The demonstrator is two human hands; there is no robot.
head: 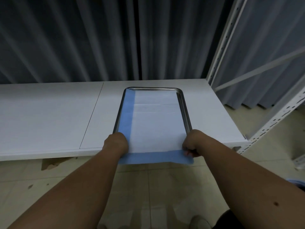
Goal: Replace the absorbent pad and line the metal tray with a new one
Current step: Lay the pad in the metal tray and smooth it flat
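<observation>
Metal tray [184, 111] lined with blue-edged absorbent pad [155, 123], left hand [115, 143] and right hand [192, 142] each grip pinching its near corners

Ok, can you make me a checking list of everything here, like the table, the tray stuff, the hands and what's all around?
Surface: white table, made of panels with a seam.
Job's things: metal tray on the table; blue-and-white absorbent pad lies in it, its near blue edge hanging past the table edge.
Clutter: nothing seen.
Grippers: left hand and right hand each grip a near corner of the pad.
Cables: nothing seen.
Surroundings: grey curtain behind, white metal shelving at right, tiled floor below.
</observation>
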